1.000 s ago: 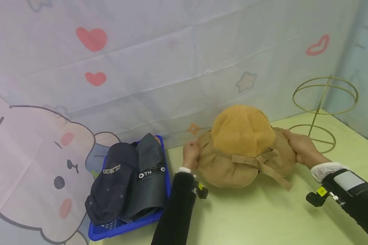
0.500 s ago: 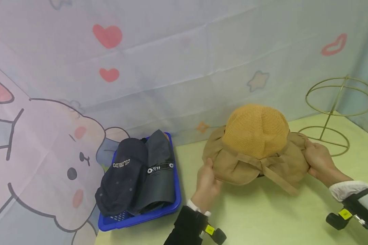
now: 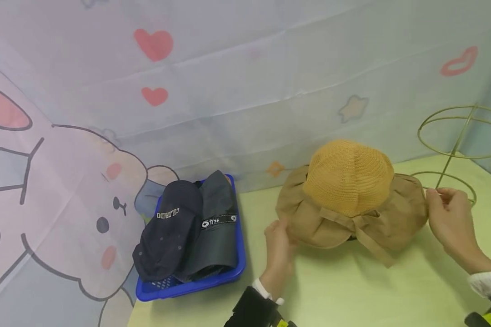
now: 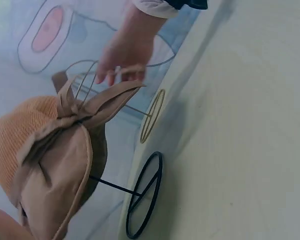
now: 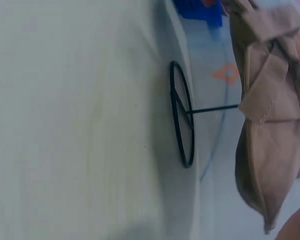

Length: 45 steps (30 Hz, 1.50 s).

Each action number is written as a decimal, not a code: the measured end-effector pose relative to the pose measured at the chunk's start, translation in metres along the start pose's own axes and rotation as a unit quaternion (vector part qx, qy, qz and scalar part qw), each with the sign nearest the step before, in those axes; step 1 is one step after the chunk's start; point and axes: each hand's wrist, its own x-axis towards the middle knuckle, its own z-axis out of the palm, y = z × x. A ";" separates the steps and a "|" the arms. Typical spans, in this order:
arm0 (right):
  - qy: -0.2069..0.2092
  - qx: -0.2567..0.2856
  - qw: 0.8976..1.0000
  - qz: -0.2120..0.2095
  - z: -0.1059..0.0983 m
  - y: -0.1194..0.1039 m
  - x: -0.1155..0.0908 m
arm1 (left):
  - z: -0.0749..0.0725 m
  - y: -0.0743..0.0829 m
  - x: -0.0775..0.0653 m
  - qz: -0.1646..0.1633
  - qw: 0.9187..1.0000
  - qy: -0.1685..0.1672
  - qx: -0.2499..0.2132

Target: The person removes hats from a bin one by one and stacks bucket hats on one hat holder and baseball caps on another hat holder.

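A tan hat (image 3: 348, 177) with a yellow knitted crown, a wide brim and a bow sits on a black hat stand (image 4: 145, 195), whose ring base rests on the table. My left hand (image 3: 279, 254) is at the brim's left edge, its fingertips blurred; whether they touch the cloth is hard to tell. Beside the brim's right edge is my right hand (image 3: 452, 220), its fingers loosely bent. The left wrist view shows this right hand (image 4: 127, 52) just off the brim, with no cloth held. In the head view the hat hides the black stand.
A gold wire hat stand (image 3: 454, 154) stands at the right, behind my right hand. To the left is a blue basket (image 3: 196, 289) holding a dark cap (image 3: 172, 227) and a grey hat (image 3: 218, 236). A printed cloth wall (image 3: 245, 91) rises behind the table.
The left hand has come down to the front left of the brim. My right hand has let go of the brim and moved slightly right. The head view has shifted; the hat stays on its stand.
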 end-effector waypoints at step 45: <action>-0.202 -0.144 0.843 -0.477 0.154 -0.121 -0.103 | -0.218 0.158 -0.047 0.236 0.635 0.023 0.735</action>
